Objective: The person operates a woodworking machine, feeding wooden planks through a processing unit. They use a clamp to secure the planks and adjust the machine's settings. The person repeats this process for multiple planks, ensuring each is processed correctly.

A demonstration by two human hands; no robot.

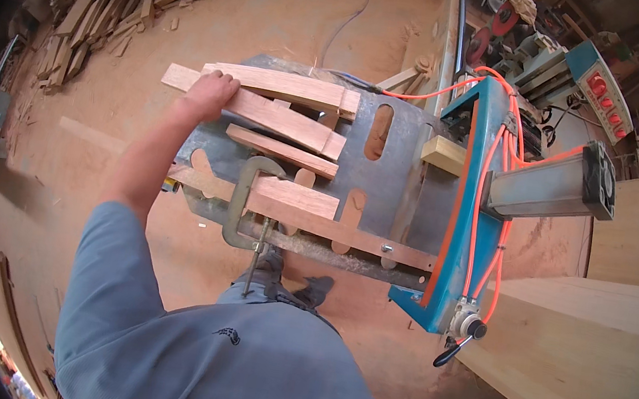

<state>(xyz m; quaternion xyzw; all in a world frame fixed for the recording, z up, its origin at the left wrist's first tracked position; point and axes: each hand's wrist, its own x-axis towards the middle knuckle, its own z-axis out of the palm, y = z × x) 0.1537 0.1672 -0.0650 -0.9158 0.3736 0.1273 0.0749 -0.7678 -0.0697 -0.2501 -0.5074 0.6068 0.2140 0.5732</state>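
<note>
My left hand (210, 94) rests on the left end of a reddish wooden strip (282, 118) lying on the grey metal machine table (388, 168), fingers curled over its edge. Another strip (294, 87) lies just behind it and a shorter one (281, 151) in front. A wooden block (296, 195) sits on a long batten (316, 223) held by a green C-clamp (242, 201) at the table's front edge. My right hand is out of sight.
A blue machine frame (458, 218) with orange hoses (487, 181) stands at the right, with a grey cylinder (546, 193) and a control box with red buttons (604, 88). Pale boards (590, 348) lie right of it. Offcuts are piled (103, 1) far left on the sawdust floor.
</note>
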